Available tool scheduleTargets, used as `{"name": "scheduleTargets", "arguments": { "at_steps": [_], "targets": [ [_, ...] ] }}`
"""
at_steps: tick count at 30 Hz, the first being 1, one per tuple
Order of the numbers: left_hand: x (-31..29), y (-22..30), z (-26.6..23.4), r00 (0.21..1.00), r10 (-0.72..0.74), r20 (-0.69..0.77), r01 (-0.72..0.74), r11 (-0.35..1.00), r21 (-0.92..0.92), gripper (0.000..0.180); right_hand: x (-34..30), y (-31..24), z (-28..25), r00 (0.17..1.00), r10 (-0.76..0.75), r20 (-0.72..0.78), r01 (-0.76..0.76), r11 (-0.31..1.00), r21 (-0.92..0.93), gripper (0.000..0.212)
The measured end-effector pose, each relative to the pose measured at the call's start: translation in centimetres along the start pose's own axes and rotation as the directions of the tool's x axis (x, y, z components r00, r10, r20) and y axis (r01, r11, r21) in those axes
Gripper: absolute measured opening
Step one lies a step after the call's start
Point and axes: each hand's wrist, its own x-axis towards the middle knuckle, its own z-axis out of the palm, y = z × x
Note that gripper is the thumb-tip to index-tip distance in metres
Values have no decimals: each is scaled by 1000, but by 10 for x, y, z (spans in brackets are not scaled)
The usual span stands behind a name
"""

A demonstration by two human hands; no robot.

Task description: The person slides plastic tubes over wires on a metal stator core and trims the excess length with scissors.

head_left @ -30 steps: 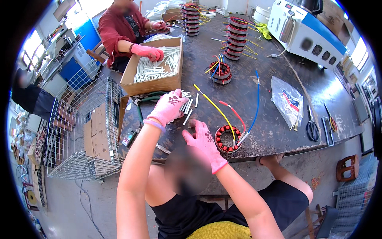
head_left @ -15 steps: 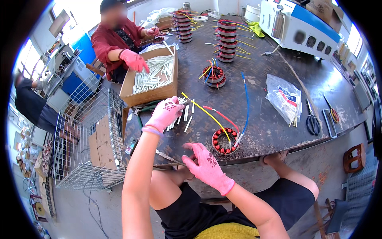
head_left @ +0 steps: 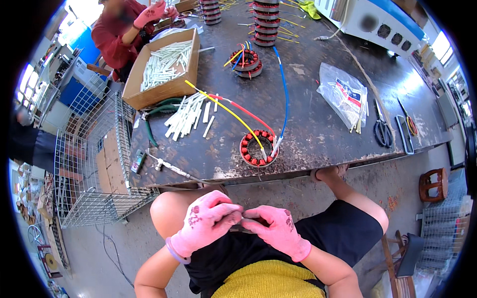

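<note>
Over my lap, in front of the table edge, my left hand [head_left: 211, 218] and my right hand [head_left: 276, 226] meet fingertip to fingertip, both in pink gloves. The fingers of each are pinched, and whatever they hold is hidden. On the table beyond them lies a ring-shaped motor stator [head_left: 246, 153] with red windings. A yellow wire [head_left: 226, 107], a red wire [head_left: 248, 114] and a blue wire [head_left: 285, 89] rise from it, with white sleeves near their bases. Left of it is a loose pile of short white sleeves [head_left: 184, 116].
A cardboard box [head_left: 164, 89] of white sleeves stands behind the pile, near green-handled pliers [head_left: 149, 130] and a thin metal torch-like tool [head_left: 174, 169]. Stacked stators [head_left: 267, 25], a plastic bag [head_left: 343, 94] and scissors [head_left: 382, 131] lie farther off. A co-worker [head_left: 117, 37] sits far left by a wire cage [head_left: 94, 169].
My left hand has left the sleeve pile and come back to meet my right hand over my lap. The view has tilted downward. The co-worker's gloved hand has moved away from the box.
</note>
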Motion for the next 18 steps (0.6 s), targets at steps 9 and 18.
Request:
{"name": "scheduleTargets", "arguments": {
  "at_steps": [9, 18],
  "targets": [
    [95, -26, -9, 972, 236, -15, -213, 900, 380, 26, -4, 38, -24, 873, 487, -38, -403, 762, 507, 18],
    [93, -57, 10, 972, 194, 131, -217, 957, 190, 34, 16, 46, -19, 876, 478, -63, -403, 798, 448, 18]
  ]
}}
